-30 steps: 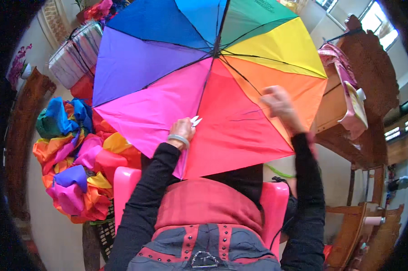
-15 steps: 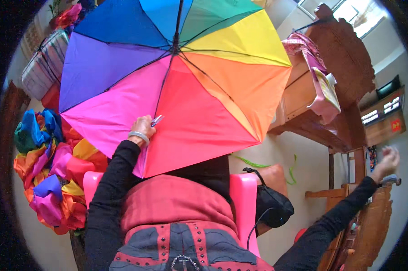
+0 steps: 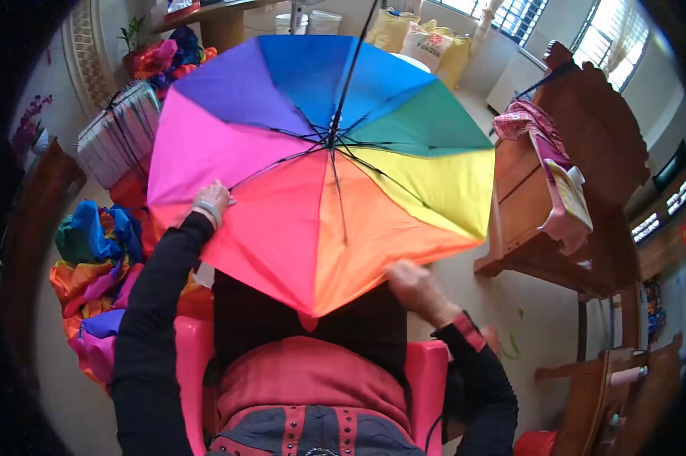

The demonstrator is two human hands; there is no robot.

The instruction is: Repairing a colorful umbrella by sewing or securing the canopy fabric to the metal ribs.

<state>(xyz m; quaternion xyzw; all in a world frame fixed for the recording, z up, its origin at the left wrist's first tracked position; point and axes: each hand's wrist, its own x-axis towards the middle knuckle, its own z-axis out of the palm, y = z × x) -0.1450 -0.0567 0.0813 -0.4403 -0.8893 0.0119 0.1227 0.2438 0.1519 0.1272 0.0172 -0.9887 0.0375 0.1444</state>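
Before me an open rainbow umbrella (image 3: 263, 224) shows its inside, with dark ribs meeting at a black shaft (image 3: 349, 76) that points up and away. My left hand (image 3: 213, 201) is closed on the canopy at the seam between the pink and red panels. A small shiny tip pokes out by its fingers; its kind is too small to make out. On the right, my right hand (image 3: 420, 292) has its fingers closed at the near edge of the orange panel. That panel sags in wrinkles, and one rib (image 3: 339, 197) stands apart from the cloth.
Colourful folded cloth (image 3: 99, 273) is heaped at my left, below a striped bundle (image 3: 120, 137). Pink chair arms (image 3: 193, 380) flank me. A carved wooden bench (image 3: 533, 205) with cloths stands at right. Green strips (image 3: 514, 342) lie on the floor, and sacks (image 3: 426, 47) stand far back.
The umbrella has turned clockwise, bringing the orange panel nearer to me. My right hand has come in from the far right to its edge. My left hand has shifted slightly left and up.
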